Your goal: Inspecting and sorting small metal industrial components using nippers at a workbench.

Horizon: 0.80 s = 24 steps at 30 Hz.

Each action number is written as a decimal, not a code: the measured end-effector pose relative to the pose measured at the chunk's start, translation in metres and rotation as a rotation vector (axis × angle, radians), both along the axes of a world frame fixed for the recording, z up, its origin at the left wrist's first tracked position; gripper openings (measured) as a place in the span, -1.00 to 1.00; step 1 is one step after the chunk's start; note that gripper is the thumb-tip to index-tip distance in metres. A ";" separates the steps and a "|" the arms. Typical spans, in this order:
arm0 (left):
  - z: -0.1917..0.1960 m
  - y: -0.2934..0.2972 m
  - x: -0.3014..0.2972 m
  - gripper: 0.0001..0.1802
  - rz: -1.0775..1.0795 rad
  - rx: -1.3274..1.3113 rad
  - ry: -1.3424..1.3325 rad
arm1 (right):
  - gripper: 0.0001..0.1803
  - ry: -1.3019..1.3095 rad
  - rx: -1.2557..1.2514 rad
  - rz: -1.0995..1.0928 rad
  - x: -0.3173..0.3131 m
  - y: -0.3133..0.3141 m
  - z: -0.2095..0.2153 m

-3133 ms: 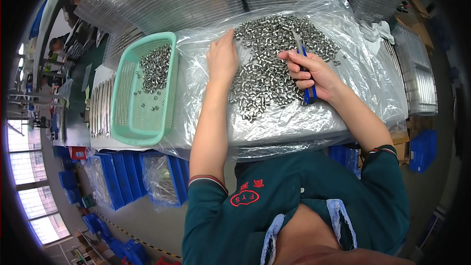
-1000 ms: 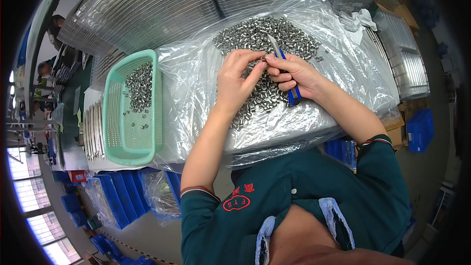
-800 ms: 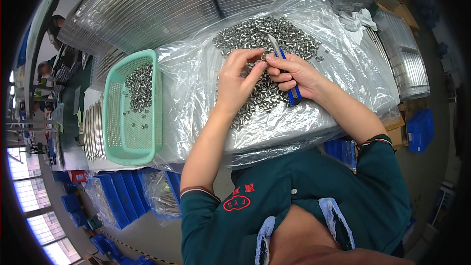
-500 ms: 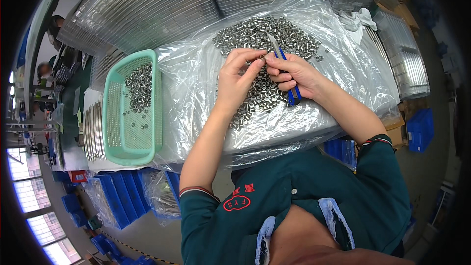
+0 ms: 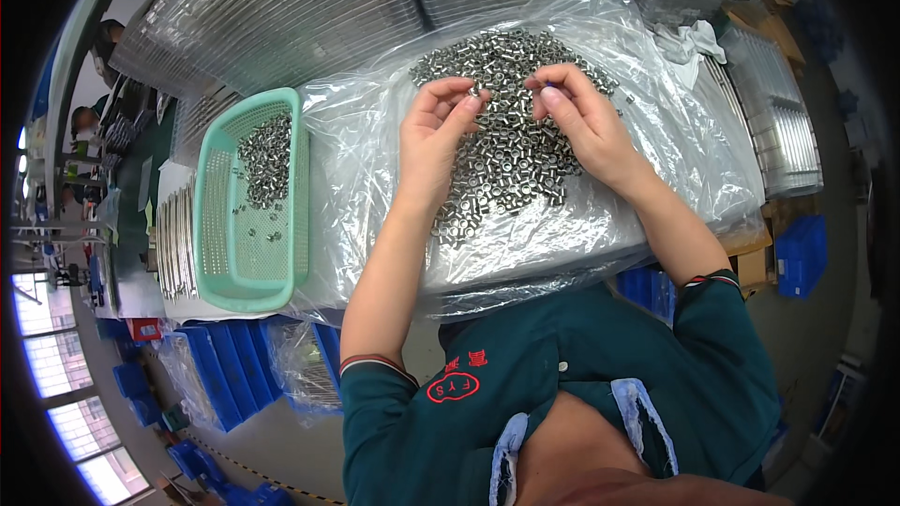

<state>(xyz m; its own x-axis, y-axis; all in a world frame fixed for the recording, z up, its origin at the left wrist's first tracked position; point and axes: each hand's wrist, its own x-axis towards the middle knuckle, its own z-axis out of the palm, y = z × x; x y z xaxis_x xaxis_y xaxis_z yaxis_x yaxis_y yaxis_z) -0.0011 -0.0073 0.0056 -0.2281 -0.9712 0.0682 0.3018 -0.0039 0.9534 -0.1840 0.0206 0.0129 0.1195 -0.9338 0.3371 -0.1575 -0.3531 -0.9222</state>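
Both hands had drifted a little apart since half a second before, when their fingertips were almost touching over the pile. Off to the left sat a green basket (image 5: 298, 189) with holes in its sides, and a small heap of nuts (image 5: 265, 158) lay at its far end, with a few loose ones nearer the person. Beside it a big clear bag (image 5: 366, 178) was spread flat on the table, and on it lay a wide pile (image 5: 511, 145) of the same small shiny grey metal nuts, each one short and round with a hole through the middle. More clear bags (image 5: 281, 9) of grey metal parts were stacked behind, and blue bins (image 5: 220, 370) stood on the floor below the table. The left hand (image 5: 433, 136) was curled over the pile, with its thumb and first finger pinched on one nut (image 5: 473, 91) held just above the others. The right hand (image 5: 574, 117) was curled too, with its fingers bunched together near the top of the pile. A bit of blue (image 5: 545, 86) peeped out at its fingertips, but it was too small to tell what it was, or how tightly the hand gripped it.
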 end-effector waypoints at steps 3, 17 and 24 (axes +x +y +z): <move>-0.002 -0.001 0.003 -0.78 -0.016 0.025 0.003 | -0.74 0.348 -0.222 -0.150 0.002 0.000 0.005; -0.008 0.001 0.001 -0.83 0.126 -0.246 -0.244 | -0.77 0.571 -0.352 -0.200 0.003 -0.001 0.004; -0.007 0.001 0.001 -0.82 0.130 -0.263 -0.252 | -0.78 0.720 -0.503 -0.300 0.002 -0.001 0.006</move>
<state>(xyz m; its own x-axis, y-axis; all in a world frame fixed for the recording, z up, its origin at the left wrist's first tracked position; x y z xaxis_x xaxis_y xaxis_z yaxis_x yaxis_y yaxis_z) 0.0000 -0.0065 -0.0014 -0.1455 -0.9500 0.2762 0.0397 0.2734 0.9611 -0.1820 0.0198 0.0191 0.2342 -0.7237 0.6492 -0.7823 -0.5368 -0.3161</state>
